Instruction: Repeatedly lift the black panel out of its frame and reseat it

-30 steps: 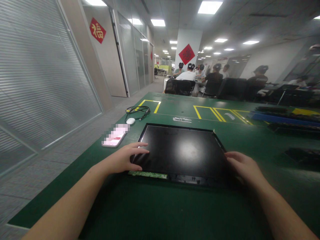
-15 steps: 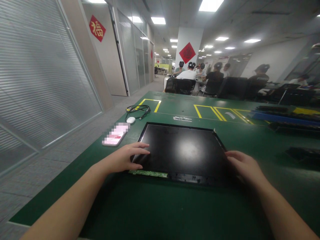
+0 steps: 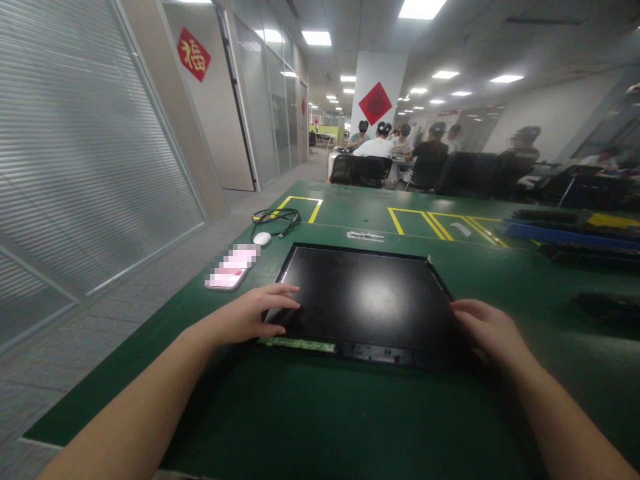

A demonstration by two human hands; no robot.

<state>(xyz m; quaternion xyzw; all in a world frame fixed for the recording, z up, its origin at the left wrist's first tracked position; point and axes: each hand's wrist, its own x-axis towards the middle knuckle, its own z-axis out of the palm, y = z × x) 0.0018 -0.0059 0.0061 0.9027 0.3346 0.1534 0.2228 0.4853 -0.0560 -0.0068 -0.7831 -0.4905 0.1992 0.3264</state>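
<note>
A flat black screen panel point(image 3: 340, 293) in a dark frame lies on the green table before me. A narrow green circuit board point(image 3: 300, 345) runs along the left part of its near edge. Over the panel's left edge lies my left hand point(image 3: 250, 313), open, with fingers spread across the dark surface and the thumb near the circuit board. On the opposite side, my right hand point(image 3: 493, 333) is closed against the right edge, its fingertips at the frame. The undersides of the right fingers are hidden.
Left of the panel are a phone point(image 3: 227, 277), a white mouse point(image 3: 262, 239) and a coiled black cable point(image 3: 280, 219). Yellow tape point(image 3: 410, 212) marks the table's far side. Dark parts and a blue tray point(image 3: 530, 231) lie at right. Several people sit beyond.
Both hands and the panel keep their places. Only the camera's view has shifted very slightly.
</note>
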